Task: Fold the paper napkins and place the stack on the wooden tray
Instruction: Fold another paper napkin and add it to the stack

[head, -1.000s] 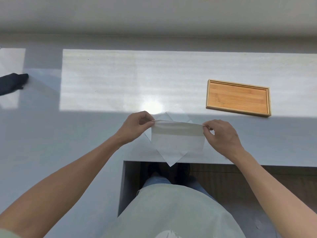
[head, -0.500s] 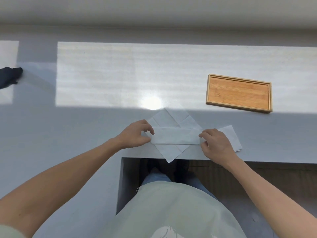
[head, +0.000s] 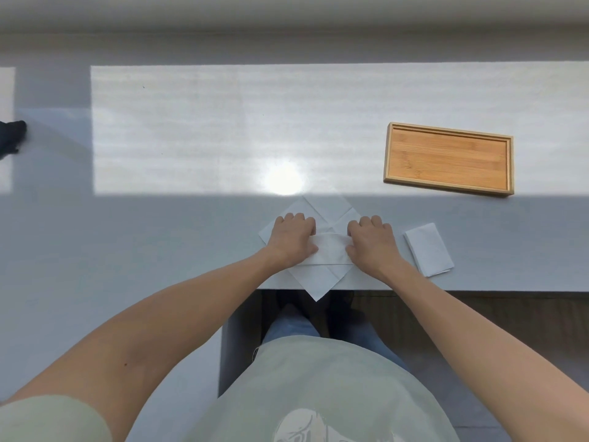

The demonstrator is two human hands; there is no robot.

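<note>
2 flat palms press a folded paper strip (head: 330, 248) smooth.

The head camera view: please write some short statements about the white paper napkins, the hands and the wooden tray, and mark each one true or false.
1. Both hands, the left hand and the right hand, press flat on a folded white paper napkin at the near table edge. True.
2. The rectangular wooden tray already holds a stack of napkins. False: the tray holds nothing.
3. A small folded white napkin lies to the right of the right hand, apart from it. True.
4. The tray lies left of the hands. False: it lies to the right and farther away, in the sunlit patch.
5. An unfolded white napkin lies turned like a diamond beneath the pressed one, one corner over the grey table edge. True.
</note>
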